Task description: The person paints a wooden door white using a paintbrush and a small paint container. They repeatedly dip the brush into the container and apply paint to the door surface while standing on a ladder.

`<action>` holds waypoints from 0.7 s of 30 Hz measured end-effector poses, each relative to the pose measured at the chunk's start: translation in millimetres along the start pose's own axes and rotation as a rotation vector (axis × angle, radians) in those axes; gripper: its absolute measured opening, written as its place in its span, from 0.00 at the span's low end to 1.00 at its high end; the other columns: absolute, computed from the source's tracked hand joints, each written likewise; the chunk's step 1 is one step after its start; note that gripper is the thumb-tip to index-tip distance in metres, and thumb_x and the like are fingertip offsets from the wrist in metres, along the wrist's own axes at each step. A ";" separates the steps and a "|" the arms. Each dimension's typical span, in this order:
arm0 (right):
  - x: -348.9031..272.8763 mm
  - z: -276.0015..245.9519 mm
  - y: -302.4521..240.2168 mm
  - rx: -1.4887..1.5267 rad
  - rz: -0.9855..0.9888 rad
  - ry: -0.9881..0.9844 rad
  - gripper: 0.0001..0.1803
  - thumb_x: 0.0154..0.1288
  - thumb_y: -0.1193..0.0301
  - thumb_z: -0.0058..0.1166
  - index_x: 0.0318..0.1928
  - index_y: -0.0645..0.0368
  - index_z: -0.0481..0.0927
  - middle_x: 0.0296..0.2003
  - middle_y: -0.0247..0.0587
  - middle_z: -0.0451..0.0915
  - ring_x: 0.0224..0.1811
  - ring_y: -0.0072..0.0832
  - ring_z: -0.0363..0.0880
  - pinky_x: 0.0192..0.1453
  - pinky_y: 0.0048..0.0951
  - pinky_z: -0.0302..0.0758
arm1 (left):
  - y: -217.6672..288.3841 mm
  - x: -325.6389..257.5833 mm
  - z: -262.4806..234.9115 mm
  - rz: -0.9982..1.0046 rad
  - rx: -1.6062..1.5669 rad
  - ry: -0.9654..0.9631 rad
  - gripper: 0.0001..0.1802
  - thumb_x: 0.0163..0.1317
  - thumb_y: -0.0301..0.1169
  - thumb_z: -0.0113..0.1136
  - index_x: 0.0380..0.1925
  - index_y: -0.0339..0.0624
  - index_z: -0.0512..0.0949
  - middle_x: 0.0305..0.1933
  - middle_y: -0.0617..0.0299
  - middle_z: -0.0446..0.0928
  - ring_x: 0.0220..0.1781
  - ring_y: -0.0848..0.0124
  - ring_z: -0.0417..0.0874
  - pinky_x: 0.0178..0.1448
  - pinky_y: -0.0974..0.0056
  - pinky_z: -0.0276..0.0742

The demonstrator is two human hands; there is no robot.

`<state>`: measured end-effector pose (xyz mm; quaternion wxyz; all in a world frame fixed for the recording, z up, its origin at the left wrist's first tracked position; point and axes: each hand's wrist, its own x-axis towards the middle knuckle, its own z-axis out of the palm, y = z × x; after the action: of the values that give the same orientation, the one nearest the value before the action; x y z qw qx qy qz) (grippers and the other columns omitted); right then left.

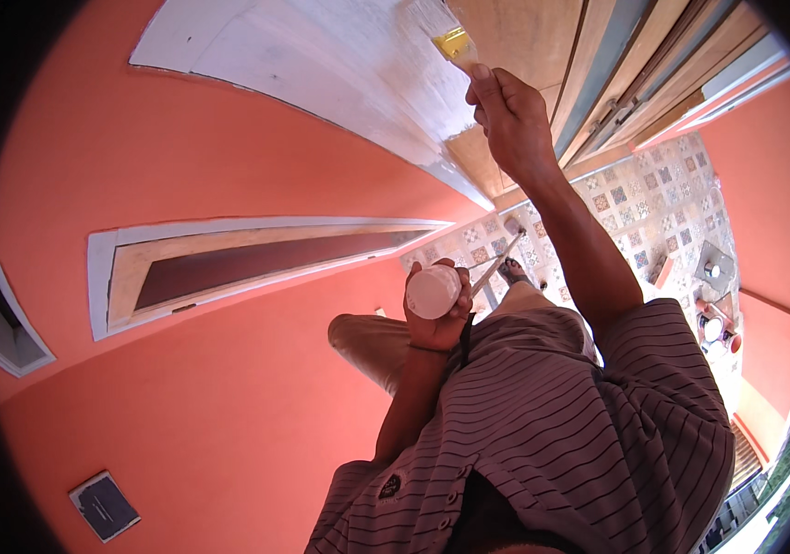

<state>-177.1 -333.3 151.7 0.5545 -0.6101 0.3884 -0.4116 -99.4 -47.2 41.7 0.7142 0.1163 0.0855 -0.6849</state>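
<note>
My right hand (pixel 517 120) is raised and closed around the handle of a paintbrush (pixel 453 42) with a yellow band. Its bristles meet the white-coated surface (pixel 321 74) near where bare brown wood (pixel 515 42) begins; the coat looks streaky there. Lower down, in front of my body, my left hand (pixel 441 331) wraps its fingers round a small round whitish container (pixel 432 292). I look down on its pale round face, and cannot tell how full it is.
A long wood-framed window (pixel 256 263) with white edging is set in the orange wall (pixel 229 397). Slim pale legs of a stand or ladder (pixel 498 262) rise from the patterned tile floor (pixel 635 203) beside my foot (pixel 512 270). Several containers (pixel 713 330) stand at the right.
</note>
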 end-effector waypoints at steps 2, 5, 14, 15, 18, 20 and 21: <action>0.1 4.6 9.2 -0.021 0.006 -0.025 0.30 0.85 0.50 0.45 0.37 0.66 0.82 0.26 0.48 0.82 0.30 0.39 0.80 0.40 0.42 0.76 | 0.0 -1.1 -1.4 0.003 -0.004 -0.004 0.34 0.81 0.56 0.43 0.62 0.34 0.76 0.51 0.40 0.76 0.41 0.55 0.78 0.35 0.63 0.76; 8.6 21.5 61.3 -0.194 0.013 -0.037 0.29 0.85 0.51 0.43 0.39 0.64 0.84 0.29 0.52 0.85 0.35 0.48 0.85 0.44 0.47 0.78 | 0.6 -2.8 -3.0 0.009 -0.019 -0.017 0.34 0.81 0.57 0.43 0.63 0.34 0.76 0.52 0.39 0.76 0.41 0.55 0.78 0.35 0.63 0.77; -29.5 25.4 207.8 -0.412 0.377 -0.107 0.26 0.83 0.55 0.48 0.31 0.64 0.78 0.21 0.42 0.78 0.23 0.33 0.79 0.29 0.38 0.73 | 1.6 -7.6 -5.5 0.082 -0.054 0.009 0.34 0.82 0.56 0.42 0.57 0.32 0.78 0.48 0.36 0.80 0.37 0.52 0.84 0.32 0.61 0.81; -26.5 20.8 191.3 -0.283 0.434 -0.133 0.26 0.83 0.55 0.49 0.30 0.63 0.78 0.19 0.39 0.76 0.19 0.29 0.75 0.24 0.35 0.70 | 2.3 -8.2 -6.0 0.086 -0.058 0.018 0.34 0.82 0.56 0.42 0.57 0.32 0.78 0.48 0.36 0.80 0.37 0.53 0.84 0.32 0.62 0.81; -3.5 19.7 105.6 0.064 0.454 -0.146 0.24 0.83 0.55 0.50 0.31 0.60 0.76 0.17 0.25 0.65 0.13 0.14 0.58 0.15 0.23 0.53 | 5.4 -6.3 -5.5 0.090 -0.065 0.026 0.34 0.82 0.56 0.42 0.56 0.33 0.78 0.47 0.37 0.80 0.37 0.53 0.84 0.32 0.62 0.81; 5.1 19.1 38.9 0.189 0.346 -0.192 0.23 0.84 0.56 0.50 0.33 0.60 0.76 0.17 0.22 0.63 0.14 0.12 0.55 0.16 0.21 0.52 | 6.3 -4.0 -4.2 0.092 -0.073 0.032 0.33 0.82 0.56 0.42 0.56 0.33 0.78 0.47 0.38 0.80 0.37 0.53 0.84 0.32 0.62 0.81; 5.2 19.2 8.5 0.218 0.309 -0.181 0.22 0.84 0.57 0.50 0.33 0.60 0.76 0.17 0.22 0.62 0.14 0.11 0.54 0.16 0.20 0.51 | 6.4 -3.1 -3.5 0.096 -0.079 0.037 0.33 0.82 0.56 0.42 0.56 0.34 0.78 0.46 0.38 0.80 0.37 0.53 0.84 0.32 0.62 0.81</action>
<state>-157.5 -332.0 142.7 0.7064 -0.5140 0.3792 -0.3050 -93.1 -43.0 39.5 0.7486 0.1045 0.1198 -0.6437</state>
